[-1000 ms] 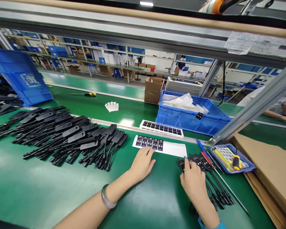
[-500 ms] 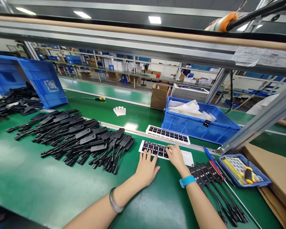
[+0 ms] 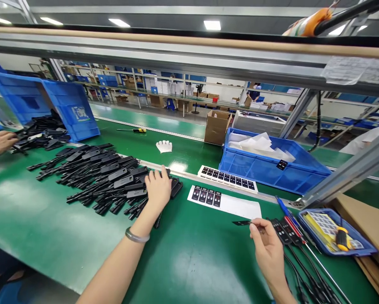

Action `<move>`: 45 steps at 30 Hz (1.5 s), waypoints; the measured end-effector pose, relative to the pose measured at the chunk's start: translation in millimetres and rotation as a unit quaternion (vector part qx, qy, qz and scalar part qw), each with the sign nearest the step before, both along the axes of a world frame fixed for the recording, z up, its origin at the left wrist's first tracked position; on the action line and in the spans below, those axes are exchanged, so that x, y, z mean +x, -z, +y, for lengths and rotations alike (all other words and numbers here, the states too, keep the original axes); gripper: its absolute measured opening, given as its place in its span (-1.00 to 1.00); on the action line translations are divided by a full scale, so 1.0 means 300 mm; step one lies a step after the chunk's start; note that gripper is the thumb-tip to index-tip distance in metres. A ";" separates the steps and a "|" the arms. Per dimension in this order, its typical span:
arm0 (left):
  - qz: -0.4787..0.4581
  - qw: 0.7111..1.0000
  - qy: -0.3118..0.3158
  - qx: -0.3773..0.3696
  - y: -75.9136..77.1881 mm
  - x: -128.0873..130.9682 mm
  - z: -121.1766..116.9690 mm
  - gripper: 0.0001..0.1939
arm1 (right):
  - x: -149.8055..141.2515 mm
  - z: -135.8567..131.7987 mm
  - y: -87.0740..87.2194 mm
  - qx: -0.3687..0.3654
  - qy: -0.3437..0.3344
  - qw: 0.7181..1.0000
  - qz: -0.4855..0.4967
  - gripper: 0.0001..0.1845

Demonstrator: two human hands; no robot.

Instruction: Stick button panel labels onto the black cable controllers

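My left hand reaches over the right end of a pile of black cabled boxes, its fingers bent round one box whose end shows by the fingertips. My right hand pinches a thin black label between thumb and fingertips, raised over the green bench. Left of that hand lies a white backing sheet, with several black labels on its left part and a bare right part. Close behind the right hand, several cabled boxes with printed black faces lie side by side.
A second label sheet lies by the metal rail, before a blue bin of white paper. Screwdrivers and a blue tray are at right. Another person's hand is at far left, near a tipped blue crate.
My left hand has moved from the label sheet left to the pile. My right hand has lifted a label off the sheet and drawn it right and nearer. The view has shifted slightly.
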State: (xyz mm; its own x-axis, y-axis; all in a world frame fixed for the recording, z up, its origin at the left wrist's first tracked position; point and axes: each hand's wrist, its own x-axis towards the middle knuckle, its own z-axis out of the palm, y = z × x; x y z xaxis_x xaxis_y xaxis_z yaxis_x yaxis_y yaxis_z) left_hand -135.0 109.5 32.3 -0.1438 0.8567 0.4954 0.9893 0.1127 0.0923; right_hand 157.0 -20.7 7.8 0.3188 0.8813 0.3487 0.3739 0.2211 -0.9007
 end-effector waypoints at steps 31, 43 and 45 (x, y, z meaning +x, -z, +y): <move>-0.723 0.364 0.338 -0.481 0.108 0.418 -0.358 -0.41 | -0.037 -0.025 0.020 -0.072 -0.030 0.994 0.079 -0.77; -0.717 0.363 0.348 -0.483 0.117 0.418 -0.362 -0.46 | -0.043 -0.031 0.027 -0.099 -0.033 0.990 0.091 -0.77; -0.715 0.366 0.351 -0.481 0.121 0.419 -0.364 -0.48 | -0.042 -0.031 0.029 -0.097 -0.033 0.991 0.086 -0.77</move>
